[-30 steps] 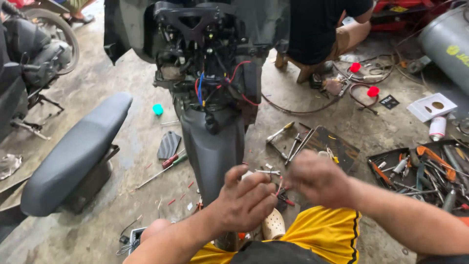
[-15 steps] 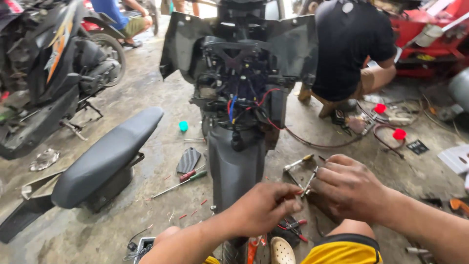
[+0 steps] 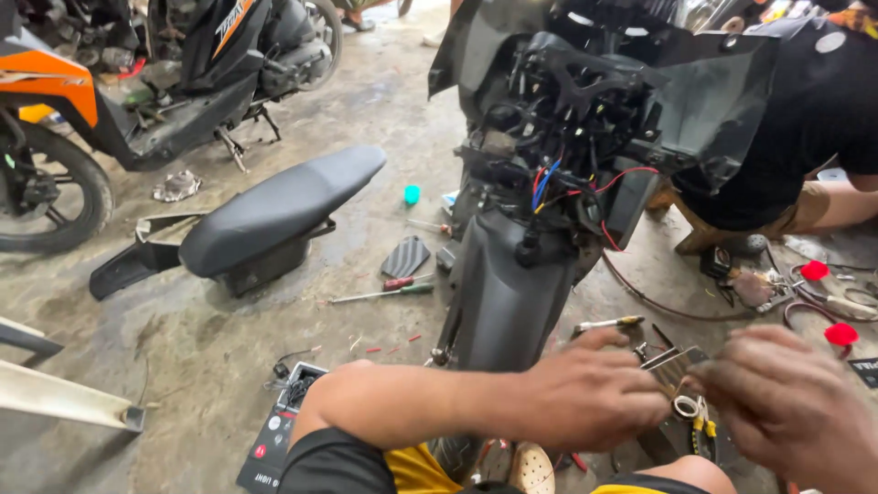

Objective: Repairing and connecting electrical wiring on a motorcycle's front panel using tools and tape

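My left hand (image 3: 594,393) and my right hand (image 3: 791,407) are close together low in the view, fingers pinched around a small metal part (image 3: 672,370) between them; what it is cannot be made out. Just beyond them stands a stripped dark scooter (image 3: 549,183) with bare red, blue and black wires showing on its front. Pliers with yellow grips (image 3: 700,425) lie on the floor under my hands.
A detached black seat (image 3: 274,215) lies on the concrete at left, with a screwdriver (image 3: 384,291) and a ribbed black panel (image 3: 405,258) beside it. An orange and black motorbike (image 3: 110,101) stands at far left. A person in a black shirt (image 3: 805,119) crouches at right among scattered tools.
The view has swung left and closer to the scooter. My hands have slid toward the lower right of the view and stay pinched together on the small part.
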